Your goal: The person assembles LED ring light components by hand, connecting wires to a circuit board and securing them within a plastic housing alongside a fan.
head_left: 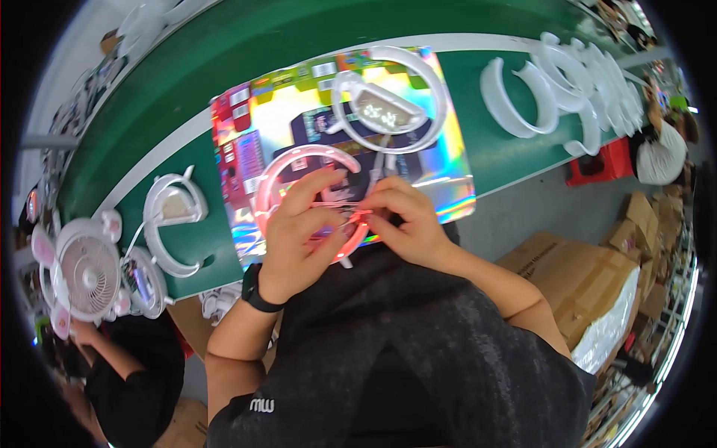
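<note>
- Pink ring light [299, 160]: a glowing hoop held flat over the near edge of the holographic card sheet [448, 168], close to the person's torso, apparently so that both hands can work its lower arc.
- Left hand [299, 231]: fingers curled over the hoop's lower left arc, pinching it; a black watch [258, 293] sits at the wrist.
- Right hand [407, 220]: fingertips pressed together on the hoop's lower right part, meeting the left hand's.
- White ring light [388, 101]: lies on the sheet's far half, just beyond the pink one.
- Green belt [187, 82]: carries the sheet; more white rings [567, 82] lie toward its right end, another white ring [173, 220] near its left.
- Pink eared fan [82, 278]: lower left, held by another person.
</note>
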Available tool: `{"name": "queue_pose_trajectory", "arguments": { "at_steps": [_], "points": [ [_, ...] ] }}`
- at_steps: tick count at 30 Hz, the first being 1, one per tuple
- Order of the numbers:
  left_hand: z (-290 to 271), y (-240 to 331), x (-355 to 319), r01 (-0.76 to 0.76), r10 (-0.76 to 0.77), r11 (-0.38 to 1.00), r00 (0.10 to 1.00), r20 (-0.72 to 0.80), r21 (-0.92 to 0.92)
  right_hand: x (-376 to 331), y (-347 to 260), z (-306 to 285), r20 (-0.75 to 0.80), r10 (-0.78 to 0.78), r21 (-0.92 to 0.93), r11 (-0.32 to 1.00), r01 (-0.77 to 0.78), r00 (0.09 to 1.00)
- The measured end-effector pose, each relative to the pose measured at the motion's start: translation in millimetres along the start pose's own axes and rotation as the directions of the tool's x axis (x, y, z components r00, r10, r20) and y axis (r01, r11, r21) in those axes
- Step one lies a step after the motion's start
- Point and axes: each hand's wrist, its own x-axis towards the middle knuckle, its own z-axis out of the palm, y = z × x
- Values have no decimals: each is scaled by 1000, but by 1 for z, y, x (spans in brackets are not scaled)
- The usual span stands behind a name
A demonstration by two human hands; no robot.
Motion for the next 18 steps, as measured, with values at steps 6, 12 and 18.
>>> {"name": "queue_pose_trajectory", "arguments": {
  "at_steps": [6, 12, 18],
  "points": [
    [6, -1, -3, 173, -173, 985, 985, -27, 0, -4, 4, 7, -42, -13, -28, 1000, 12, 999],
    [0, 0, 1, 226, -226, 974, 974, 2, 2, 6, -5, 7, -11, -90, -207, 975, 86, 996],
    [-4, 0, 8, 307, -308, 951, 946, 104, 22, 9, -18, 9, 43, -68, -351, 933, 79, 997]
  ]
}}
